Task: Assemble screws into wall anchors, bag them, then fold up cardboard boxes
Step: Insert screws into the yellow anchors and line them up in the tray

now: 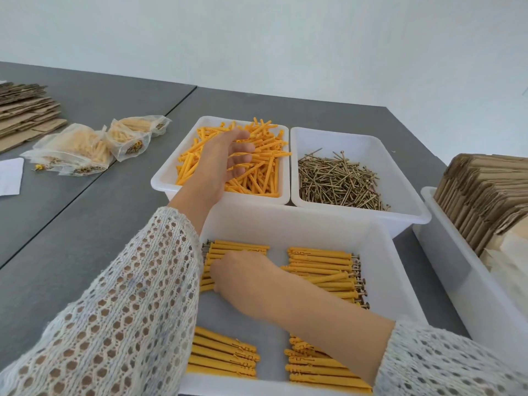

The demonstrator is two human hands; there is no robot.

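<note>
My left hand (228, 158) reaches over the far white bin (171, 178) of loose orange wall anchors (265, 167), fingers relaxed and slightly bent just above the heap, holding nothing that I can see. My right hand (245, 278) lies in the near white bin (285, 224), on the upper-left pile of assembled anchors (243, 247); its fingers are hidden under the back of the hand. More assembled piles lie at upper right (323, 270), lower left (223, 355) and lower right (314, 367). Brass screws (337, 178) fill the bin to the right of the anchors.
Filled clear bags (80, 150) lie on the grey table at the left, beside flat cardboard blanks (25, 110) and a white sheet (10, 178). A long white bin (457, 270) at the right holds upright folded cardboard (485, 190).
</note>
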